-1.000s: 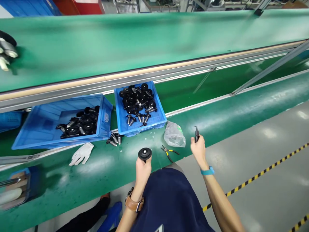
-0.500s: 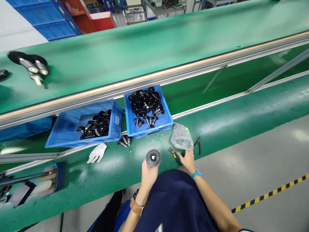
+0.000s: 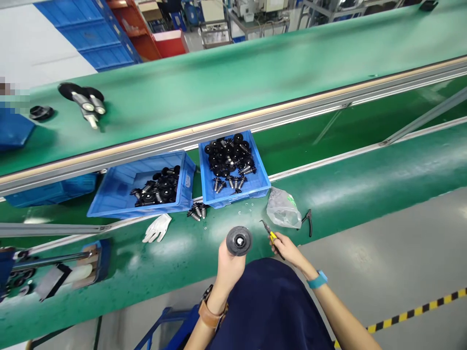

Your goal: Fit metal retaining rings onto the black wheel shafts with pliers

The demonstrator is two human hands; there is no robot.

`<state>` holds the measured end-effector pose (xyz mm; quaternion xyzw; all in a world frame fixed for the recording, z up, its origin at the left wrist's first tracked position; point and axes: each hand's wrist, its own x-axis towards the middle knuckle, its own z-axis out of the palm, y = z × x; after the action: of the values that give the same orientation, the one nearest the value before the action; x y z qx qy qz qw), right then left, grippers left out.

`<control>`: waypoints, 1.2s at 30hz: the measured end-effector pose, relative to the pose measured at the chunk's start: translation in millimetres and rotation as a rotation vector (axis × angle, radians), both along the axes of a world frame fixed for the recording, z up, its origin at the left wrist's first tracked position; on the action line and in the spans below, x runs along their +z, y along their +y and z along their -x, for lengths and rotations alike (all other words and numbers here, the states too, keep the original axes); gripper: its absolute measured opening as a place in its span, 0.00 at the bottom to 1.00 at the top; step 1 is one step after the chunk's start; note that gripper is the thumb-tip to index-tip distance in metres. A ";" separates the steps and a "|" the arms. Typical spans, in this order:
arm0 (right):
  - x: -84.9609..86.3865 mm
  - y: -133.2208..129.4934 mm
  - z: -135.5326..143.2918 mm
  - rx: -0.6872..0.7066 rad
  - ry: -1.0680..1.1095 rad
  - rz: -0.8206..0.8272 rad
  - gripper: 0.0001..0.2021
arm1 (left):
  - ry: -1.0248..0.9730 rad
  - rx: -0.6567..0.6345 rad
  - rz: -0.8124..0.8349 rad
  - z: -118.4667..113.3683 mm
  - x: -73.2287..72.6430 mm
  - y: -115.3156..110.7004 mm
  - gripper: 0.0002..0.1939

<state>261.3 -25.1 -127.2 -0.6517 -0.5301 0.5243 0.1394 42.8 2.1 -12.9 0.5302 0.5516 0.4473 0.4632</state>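
My left hand [image 3: 230,270] is closed around a black round wheel-like part [image 3: 233,247], its disc face turned up with a pale centre. In my right hand [image 3: 289,250] is a pair of bent-nose pliers [image 3: 272,235] with yellow and black handles, its tip pointing away from me to the left. A crumpled clear plastic bag [image 3: 283,209] lies just beyond that hand. Beside the bag rests a second, black pair of pliers [image 3: 310,223]. Several tiny pale rings [image 3: 240,213] are scattered on the green bench between my hands and the bins.
Two blue bins [image 3: 237,195] [image 3: 138,211] hold several black parts with metal shafts. A few similar parts [image 3: 197,211] and a white glove [image 3: 157,228] lie before them. At the left stands a fixture with a metal rod [image 3: 54,261]. A raised green conveyor [image 3: 233,82] runs behind.
My right hand has taken hold of the yellow-handled pliers, lifting them from beside the bag. My left hand still holds the wheel-like part. The view has shifted slightly left.
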 end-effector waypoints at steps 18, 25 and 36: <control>163.3 -11.5 42.6 0.275 -0.428 -0.677 0.11 | 0.087 -0.033 -0.157 8.8 8.7 4.5 0.10; 164.0 -16.5 42.9 0.268 -0.427 -0.665 0.11 | 0.068 -0.028 -0.147 8.2 4.1 1.3 0.10; 163.3 -20.6 40.5 0.269 -0.475 -0.647 0.12 | 0.059 -0.055 -0.153 5.0 4.3 -0.3 0.11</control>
<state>220.7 -45.6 36.1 -0.6021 -0.7651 0.1797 0.1408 37.7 1.8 -8.7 0.5922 0.5145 0.4593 0.4168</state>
